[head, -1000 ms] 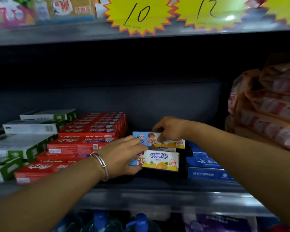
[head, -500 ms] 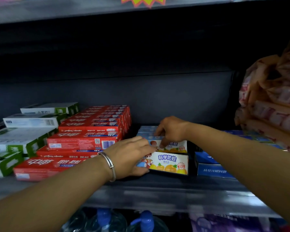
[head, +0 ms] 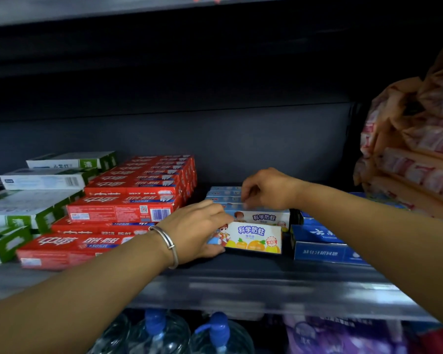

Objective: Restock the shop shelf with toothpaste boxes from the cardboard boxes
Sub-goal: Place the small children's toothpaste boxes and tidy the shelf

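A dark shop shelf carries red boxes at left and blue boxes at right, with water bottles below. The left hand, fingers curled, holds the left end of the front toothpaste box, standing at the shelf's middle. The right hand pinches the top edge of the second toothpaste box just behind it.

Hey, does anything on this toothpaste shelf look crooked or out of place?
Slightly: the front orange-print box, held by the left hand, sits angled to the row behind. Nothing looks spilled or damaged.
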`<state>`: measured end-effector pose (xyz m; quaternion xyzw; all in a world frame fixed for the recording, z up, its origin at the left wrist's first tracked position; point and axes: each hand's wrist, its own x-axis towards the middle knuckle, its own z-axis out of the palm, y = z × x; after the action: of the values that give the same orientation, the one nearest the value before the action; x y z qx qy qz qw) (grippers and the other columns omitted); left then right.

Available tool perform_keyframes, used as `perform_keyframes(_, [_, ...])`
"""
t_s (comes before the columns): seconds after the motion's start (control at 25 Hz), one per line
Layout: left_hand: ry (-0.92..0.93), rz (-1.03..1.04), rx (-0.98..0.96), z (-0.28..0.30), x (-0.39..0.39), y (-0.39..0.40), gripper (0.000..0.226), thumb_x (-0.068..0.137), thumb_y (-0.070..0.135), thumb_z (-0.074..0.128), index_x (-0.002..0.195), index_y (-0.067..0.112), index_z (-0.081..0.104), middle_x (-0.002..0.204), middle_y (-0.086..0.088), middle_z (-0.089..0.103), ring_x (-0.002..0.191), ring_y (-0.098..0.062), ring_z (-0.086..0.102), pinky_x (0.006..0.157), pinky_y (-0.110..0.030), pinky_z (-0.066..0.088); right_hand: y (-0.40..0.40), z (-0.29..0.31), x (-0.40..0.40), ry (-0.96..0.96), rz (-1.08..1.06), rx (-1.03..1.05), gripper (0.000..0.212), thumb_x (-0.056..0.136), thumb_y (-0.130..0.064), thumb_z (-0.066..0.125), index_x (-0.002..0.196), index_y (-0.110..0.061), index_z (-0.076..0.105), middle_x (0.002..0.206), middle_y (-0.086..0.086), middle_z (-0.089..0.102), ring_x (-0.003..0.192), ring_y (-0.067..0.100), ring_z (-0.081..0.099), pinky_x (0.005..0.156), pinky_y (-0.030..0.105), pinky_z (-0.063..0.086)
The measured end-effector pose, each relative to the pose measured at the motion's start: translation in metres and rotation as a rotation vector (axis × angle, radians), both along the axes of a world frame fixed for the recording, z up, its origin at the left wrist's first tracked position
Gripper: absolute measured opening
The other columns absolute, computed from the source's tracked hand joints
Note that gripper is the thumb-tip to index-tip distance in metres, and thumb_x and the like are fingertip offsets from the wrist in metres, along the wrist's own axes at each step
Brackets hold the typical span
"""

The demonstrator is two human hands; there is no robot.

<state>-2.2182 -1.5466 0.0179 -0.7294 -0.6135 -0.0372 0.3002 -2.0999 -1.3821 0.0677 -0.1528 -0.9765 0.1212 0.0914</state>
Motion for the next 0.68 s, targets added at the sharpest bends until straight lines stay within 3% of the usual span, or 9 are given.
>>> perform_keyframes(0.16, [0.035, 0.019, 0.047, 0.001, 0.006, -0.001, 0.054, 0.048, 0.051, 0.083, 0.092, 0.025, 0.067, 0.079, 0.012, 0.063, 0.069, -0.007, 0.061, 0.056, -0.013, 0.047, -0.018, 0.013, 0.015, -0.195, 0.02, -0.154, 0.026, 0.092, -0.039, 0.055, 0.085, -0.019, 0.068, 0.081, -0.006, 0.062, 0.078, 0.008, 0.055, 0.07, 0.022, 0.042])
perform_keyframes(0.32, [0.028, 0.044, 0.052, 0.005, 0.01, -0.005, 0.052, 0.047, 0.043, 0.086, 0.089, 0.02, 0.067, 0.078, 0.006, 0.063, 0.068, -0.013, 0.062, 0.056, -0.015, 0.05, -0.029, 0.013, 0.024, -0.334, 0.017, -0.156, 0.033, 0.089, -0.039, 0.06, 0.111, -0.016, 0.068, 0.106, -0.004, 0.067, 0.099, 0.013, 0.06, 0.09, 0.027, 0.047])
perform_keyframes(0.48, [-0.032, 0.11, 0.143, 0.004, 0.019, -0.016, 0.057, 0.056, 0.037, 0.083, 0.104, 0.014, 0.063, 0.094, -0.001, 0.064, 0.083, -0.02, 0.063, 0.068, -0.026, 0.055, -0.033, 0.006, 0.023, -0.183, 0.011, -0.085, 0.036, 0.085, -0.029, 0.068, 0.118, -0.015, 0.064, 0.107, -0.006, 0.062, 0.098, 0.013, 0.057, 0.085, 0.024, 0.045])
perform_keyframes(0.6, [-0.026, 0.104, 0.18, -0.005, 0.034, -0.029, 0.029, 0.076, 0.039, 0.055, 0.098, 0.021, 0.059, 0.092, 0.003, 0.061, 0.085, -0.014, 0.052, 0.073, -0.022, 0.041, -0.033, -0.016, 0.016, -0.102, -0.028, 0.166, 0.035, 0.084, -0.03, 0.068, 0.116, -0.016, 0.066, 0.112, 0.002, 0.06, 0.102, 0.02, 0.057, 0.086, 0.031, 0.048])
perform_keyframes(0.68, [-0.021, 0.066, 0.143, -0.017, 0.046, -0.034, 0.026, 0.079, 0.038, 0.043, 0.092, 0.022, 0.06, 0.088, 0.005, 0.06, 0.082, -0.012, 0.051, 0.073, -0.025, 0.035, -0.033, -0.029, 0.014, -0.068, -0.058, 0.256, 0.031, 0.085, -0.03, 0.065, 0.113, -0.017, 0.066, 0.114, 0.006, 0.056, 0.105, 0.025, 0.055, 0.088, 0.038, 0.049])
